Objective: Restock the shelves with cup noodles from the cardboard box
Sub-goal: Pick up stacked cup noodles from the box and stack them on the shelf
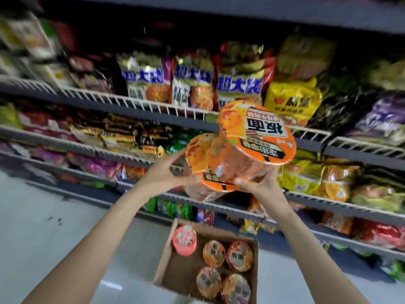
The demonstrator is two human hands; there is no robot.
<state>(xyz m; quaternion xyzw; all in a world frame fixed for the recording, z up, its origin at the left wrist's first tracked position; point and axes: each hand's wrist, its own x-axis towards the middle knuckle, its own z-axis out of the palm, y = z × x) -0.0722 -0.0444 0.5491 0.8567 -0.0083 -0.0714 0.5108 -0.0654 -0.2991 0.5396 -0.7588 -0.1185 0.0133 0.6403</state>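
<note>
Two orange cup noodles are held up in front of the shelves (153, 106), one in each hand. The left hand (163, 174) grips the lower cup (203, 159) from its left side, fingers spread and curled around the wall, thumb on top near the rim. The right hand (260, 183) holds the upper cup (256, 132) from beneath, fingers wrapped about its lower body. The two cups touch, the upper one overlapping the lower one's right side.

Both cups are tilted: their lids face up and toward the camera, and their long axes lean back, with the bases pointing down and away toward the shelves. The print on the upper cup's lid reads upside down from this view.

Below, the cardboard box (166, 260) sits on the pale floor (43, 216), just in front of the bottom shelf. It holds five cups, all upright with lids up: one pink-lidded cup (184, 239) at the far left corner, and four orange-lidded cups (238, 255) in two pairs along the right side. The near left part of the box floor is bare.

Four wire-fronted shelf levels are visible, packed with bagged noodles (192, 84); the packs are blurred, so I cannot count them.
</note>
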